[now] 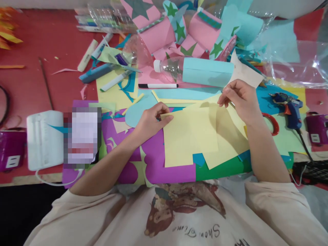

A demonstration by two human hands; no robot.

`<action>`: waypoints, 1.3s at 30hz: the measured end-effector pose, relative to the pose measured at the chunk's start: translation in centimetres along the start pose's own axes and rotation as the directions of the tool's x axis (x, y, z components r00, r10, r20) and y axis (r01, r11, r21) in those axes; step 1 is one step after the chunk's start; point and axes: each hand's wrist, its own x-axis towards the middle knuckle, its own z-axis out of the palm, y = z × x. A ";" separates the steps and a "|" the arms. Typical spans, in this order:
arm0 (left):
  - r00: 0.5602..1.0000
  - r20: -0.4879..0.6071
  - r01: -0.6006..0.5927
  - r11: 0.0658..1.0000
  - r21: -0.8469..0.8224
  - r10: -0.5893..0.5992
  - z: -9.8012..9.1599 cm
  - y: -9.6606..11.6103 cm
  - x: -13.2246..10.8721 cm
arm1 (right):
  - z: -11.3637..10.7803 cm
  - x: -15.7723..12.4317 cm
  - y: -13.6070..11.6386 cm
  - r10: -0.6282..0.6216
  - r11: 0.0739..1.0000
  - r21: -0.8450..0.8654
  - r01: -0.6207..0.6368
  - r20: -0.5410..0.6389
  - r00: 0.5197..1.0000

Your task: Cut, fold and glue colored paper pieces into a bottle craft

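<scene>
Your left hand [151,120] is closed in a pinch, thumb and forefinger on the left edge of the yellow sheet [189,136], approx. at its upper left corner, w/ the other fingers curled under. Your right hand [238,99] is closed in a pinch too, on the far right part of the same sheet, where the paper is lifted a little from the bench and throws a soft shadow on itself. I judge that two grips at opposite sides hold the sheet stretched and stop it from sliding on the smooth papers below. The sheet lies directly before your body, in the middle of the bench, on top of a purple paper [169,171] w/ cut-out shapes and a green paper [222,169]. A second yellow part shows under its right half, but I cannot tell if it is a separate piece or a fold. Just beside your right wrist is the red handle of scissors [277,124], and a bit further right a blue glue gun [288,107], probably put there for easy reach. Beyond the hands lie a black marker [157,85] and a clear bottle [174,68] on its side, wrapped in light blue paper. Behind it are pink rolls [164,36] w/ green stars. Far left on the red bench [30,89] rests a white box [44,140].
</scene>
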 end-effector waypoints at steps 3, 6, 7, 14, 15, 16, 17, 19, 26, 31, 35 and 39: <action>0.999 -0.028 0.029 1.000 0.009 -0.029 -0.1 -0.3 0.4 | -1.2 0.0 -0.2 -0.025 0.991 -0.136 0.016 -0.066 0.998; 0.997 -0.051 0.050 0.999 0.009 -0.049 -0.1 -0.6 0.6 | -2.9 0.1 -0.5 -0.214 0.880 -0.454 0.135 -0.127 0.968; 0.997 -0.052 0.055 0.998 0.007 -0.054 -0.1 -0.6 0.6 | -3.3 0.0 -0.7 -0.295 0.806 -0.563 0.183 -0.114 0.949; 0.998 -0.008 0.062 0.993 -0.102 -0.063 0.2 0.0 0.3 | 0.6 -1.7 0.1 -0.448 0.663 -0.624 0.413 0.112 0.887; 0.998 -0.004 0.059 0.992 -0.111 -0.060 0.3 0.1 0.3 | 1.6 -1.9 0.4 -0.394 0.694 -0.581 0.426 0.189 0.899; 0.998 -0.001 0.054 0.992 -0.115 -0.055 0.3 0.2 0.2 | 2.5 -2.0 0.8 -0.334 0.728 -0.540 0.423 0.259 0.906; 0.999 0.000 0.046 0.992 -0.114 -0.046 0.4 0.2 0.2 | 3.1 -2.1 1.0 -0.278 0.763 -0.502 0.407 0.314 0.908; 1.000 -0.002 0.026 0.995 -0.100 -0.027 0.4 0.1 0.2 | 3.4 -1.9 1.3 -0.183 0.831 -0.435 0.346 0.374 0.909; 0.990 -0.136 0.018 0.999 -0.047 -0.024 -0.4 -0.9 0.8 | 0.2 -1.2 1.0 0.006 0.928 -0.354 0.113 0.319 0.948; 0.918 -0.366 -0.097 0.980 0.171 0.155 -1.6 -1.2 0.9 | 0.0 -1.3 1.1 0.018 0.931 -0.352 0.100 0.317 0.948; 0.866 -0.462 -0.182 0.981 0.070 0.193 -1.8 -1.6 0.8 | 0.7 -1.5 1.0 -0.014 0.936 -0.326 0.129 0.334 0.943; 0.862 -0.429 -0.169 0.951 0.259 0.270 -1.7 -1.2 0.3 | 1.1 -1.6 0.8 -0.053 0.937 -0.303 0.175 0.370 0.927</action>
